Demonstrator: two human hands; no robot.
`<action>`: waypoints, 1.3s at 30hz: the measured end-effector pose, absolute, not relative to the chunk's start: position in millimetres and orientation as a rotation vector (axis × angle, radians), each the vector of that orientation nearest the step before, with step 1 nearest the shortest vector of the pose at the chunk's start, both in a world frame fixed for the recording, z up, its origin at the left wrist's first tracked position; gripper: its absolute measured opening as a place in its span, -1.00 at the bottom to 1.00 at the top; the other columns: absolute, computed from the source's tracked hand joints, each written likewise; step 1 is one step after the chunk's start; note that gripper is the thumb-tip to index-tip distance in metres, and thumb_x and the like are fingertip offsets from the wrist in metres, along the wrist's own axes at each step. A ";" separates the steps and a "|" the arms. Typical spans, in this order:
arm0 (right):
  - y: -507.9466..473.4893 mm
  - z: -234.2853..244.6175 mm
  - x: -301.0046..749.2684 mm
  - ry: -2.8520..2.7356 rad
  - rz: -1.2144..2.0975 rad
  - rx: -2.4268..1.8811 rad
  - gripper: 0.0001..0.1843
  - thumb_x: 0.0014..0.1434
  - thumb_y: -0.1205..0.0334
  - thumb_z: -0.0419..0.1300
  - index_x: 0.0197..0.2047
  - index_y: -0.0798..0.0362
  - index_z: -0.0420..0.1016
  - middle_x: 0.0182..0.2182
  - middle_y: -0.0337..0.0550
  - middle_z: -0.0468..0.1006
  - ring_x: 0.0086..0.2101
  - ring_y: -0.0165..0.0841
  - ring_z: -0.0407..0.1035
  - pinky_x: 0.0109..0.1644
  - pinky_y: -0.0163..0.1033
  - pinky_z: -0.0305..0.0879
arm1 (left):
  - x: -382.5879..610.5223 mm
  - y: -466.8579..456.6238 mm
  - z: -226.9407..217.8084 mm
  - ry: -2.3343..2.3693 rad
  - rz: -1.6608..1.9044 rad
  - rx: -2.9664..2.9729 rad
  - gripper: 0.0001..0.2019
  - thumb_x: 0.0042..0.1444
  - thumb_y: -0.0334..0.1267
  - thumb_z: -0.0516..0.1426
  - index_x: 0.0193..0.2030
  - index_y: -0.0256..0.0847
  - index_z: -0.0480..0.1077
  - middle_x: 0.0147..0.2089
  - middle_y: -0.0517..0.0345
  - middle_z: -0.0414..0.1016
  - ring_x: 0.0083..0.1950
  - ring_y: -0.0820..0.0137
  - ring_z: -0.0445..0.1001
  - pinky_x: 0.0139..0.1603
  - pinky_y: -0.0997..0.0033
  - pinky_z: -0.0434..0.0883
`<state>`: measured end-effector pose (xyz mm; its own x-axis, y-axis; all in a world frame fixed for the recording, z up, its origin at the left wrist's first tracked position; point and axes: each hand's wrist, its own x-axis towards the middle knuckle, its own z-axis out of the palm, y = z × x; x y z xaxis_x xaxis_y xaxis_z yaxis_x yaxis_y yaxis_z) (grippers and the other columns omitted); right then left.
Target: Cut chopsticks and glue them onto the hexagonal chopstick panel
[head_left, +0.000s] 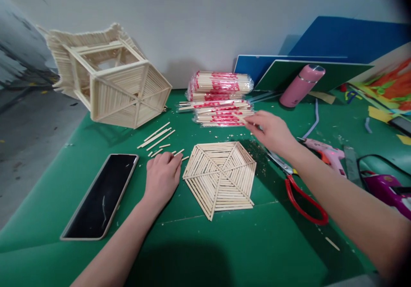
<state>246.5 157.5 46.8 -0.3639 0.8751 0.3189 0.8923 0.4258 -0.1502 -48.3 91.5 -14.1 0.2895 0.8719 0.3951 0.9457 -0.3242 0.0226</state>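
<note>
My right hand point(268, 132) pinches a short wooden stick point(239, 116) in front of the packs of chopsticks. To the left, my left hand point(163, 173) rests on the green table with its fingers curled down among cut stick pieces point(157, 152). Its fingertips are hidden, so what they grip cannot be made out. Between my hands lies a flat hexagonal panel point(220, 171) built of wooden sticks, with spokes crossing at its centre. Longer loose sticks point(157, 135) lie beyond my left hand. Scissors with red handles point(305, 201) lie partly beneath my right forearm.
A stick-built lantern-like frame point(131, 92) stands back left. Wrapped chopstick packs point(221, 86) lie by the wall. A phone point(101, 197) is at left. On the right are a pink bottle point(302, 86), a pink glue gun point(326, 150), a purple object point(388, 190) and boards point(308, 75).
</note>
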 end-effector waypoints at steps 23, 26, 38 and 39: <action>-16.8 -5.1 213.7 -2.380 0.231 -1.349 -0.83 0.18 0.30 0.04 -0.27 -0.02 0.46 -0.43 -0.23 0.47 -0.41 -0.43 0.26 -0.38 -0.28 0.01 | -8.8 11.2 -7.0 -1.235 -1.012 -2.988 -0.86 0.06 -0.46 0.06 -0.25 -0.25 0.38 -0.30 0.10 0.43 -0.25 0.39 0.32 -0.20 0.29 0.23; -17.3 -6.5 214.1 -2.394 0.189 -1.340 -0.84 0.17 0.30 0.06 -0.28 -0.01 0.47 -0.44 -0.23 0.48 -0.41 -0.43 0.26 -0.40 -0.28 0.00 | -8.6 9.6 -6.1 -1.263 -0.970 -3.008 -0.87 0.08 -0.44 0.05 -0.26 -0.25 0.39 -0.30 0.11 0.43 -0.23 0.39 0.32 -0.18 0.30 0.22; -12.3 -7.4 213.7 -2.419 0.213 -1.303 -0.85 0.16 0.32 0.07 -0.28 -0.02 0.46 -0.43 -0.21 0.48 -0.43 -0.41 0.25 -0.39 -0.28 0.07 | -10.2 7.7 -5.8 -1.260 -0.826 -3.017 -0.87 0.10 -0.42 0.02 -0.28 -0.24 0.38 -0.30 0.10 0.42 -0.23 0.38 0.32 -0.18 0.29 0.23; -12.4 -7.2 213.6 -2.417 0.223 -1.302 -0.85 0.16 0.32 0.07 -0.28 -0.02 0.46 -0.42 -0.20 0.48 -0.43 -0.41 0.25 -0.39 -0.28 0.08 | -10.4 7.8 -5.7 -1.260 -0.816 -3.025 -0.87 0.10 -0.42 0.02 -0.27 -0.24 0.38 -0.30 0.10 0.41 -0.23 0.38 0.32 -0.18 0.28 0.23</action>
